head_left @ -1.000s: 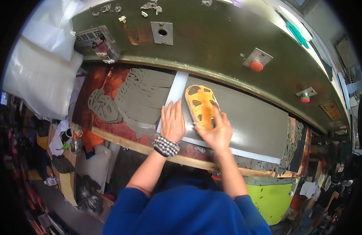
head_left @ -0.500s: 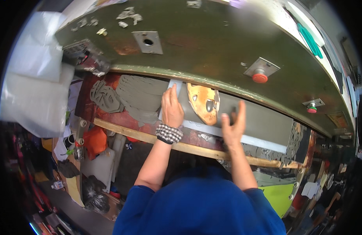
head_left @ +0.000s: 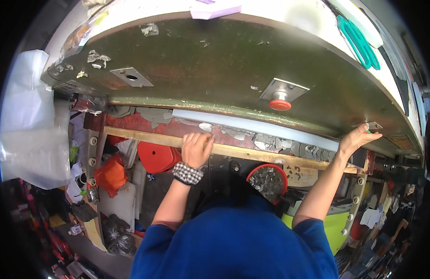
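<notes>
My left hand (head_left: 195, 149), with a checkered band at its wrist, rests on the pale wooden strip (head_left: 257, 153) along the near edge of the red-brown bed (head_left: 145, 119). It holds nothing. Far right, my right hand (head_left: 353, 142) is up at the front of the green machine (head_left: 201, 60), fingers stretched out and thumb at a small green button (head_left: 367, 131) that it mostly covers. A pale blue board (head_left: 252, 124) lies on the bed, partly hidden under the machine's overhanging front. The gold-coloured plate is out of sight.
A red mushroom button (head_left: 280, 103) sticks out from the machine's front. Grey scraps (head_left: 294, 148) lie along the bed. Below stand a red stool (head_left: 159, 157) and a red-rimmed bucket (head_left: 285, 179) of grey scraps. Clear plastic sheeting (head_left: 31, 139) hangs at the left.
My left hand has left the grey sheet and come down to the wooden strip. My right hand has moved right to the green button. The board has slid away from me under the machine.
</notes>
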A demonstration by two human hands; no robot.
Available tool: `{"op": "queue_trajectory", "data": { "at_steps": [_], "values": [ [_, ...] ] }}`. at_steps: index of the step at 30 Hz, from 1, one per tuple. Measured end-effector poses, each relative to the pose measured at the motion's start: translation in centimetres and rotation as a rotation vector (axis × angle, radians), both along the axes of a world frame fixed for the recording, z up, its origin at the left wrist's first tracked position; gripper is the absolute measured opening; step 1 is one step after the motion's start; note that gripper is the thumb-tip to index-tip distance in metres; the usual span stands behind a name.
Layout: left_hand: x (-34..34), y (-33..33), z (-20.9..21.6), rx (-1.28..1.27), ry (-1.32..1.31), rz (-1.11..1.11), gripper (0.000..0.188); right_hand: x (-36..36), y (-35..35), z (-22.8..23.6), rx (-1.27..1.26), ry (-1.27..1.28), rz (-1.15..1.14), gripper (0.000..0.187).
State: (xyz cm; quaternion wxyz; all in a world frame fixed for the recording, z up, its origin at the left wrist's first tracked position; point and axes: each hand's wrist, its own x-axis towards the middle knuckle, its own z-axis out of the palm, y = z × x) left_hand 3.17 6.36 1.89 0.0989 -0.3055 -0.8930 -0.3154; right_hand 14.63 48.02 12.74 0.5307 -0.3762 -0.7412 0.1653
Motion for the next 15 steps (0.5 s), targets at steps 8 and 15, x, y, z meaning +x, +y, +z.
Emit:
{"op": "queue_trajectory", "data": {
  "at_steps": [8, 15],
  "values": [
    [-0.8, 0.0, 0.1, -0.010, 0.077, -0.071, 0.014, 2.8, -3.6, -1.3, -0.134, -0.032, 0.151, 0.087],
    [0.9, 0.0, -1.1, 0.066, 0.033, -0.013, 0.007, 9.5, -15.3, -12.1, -0.051, -0.475, 0.507, 0.054]
  ]
}}
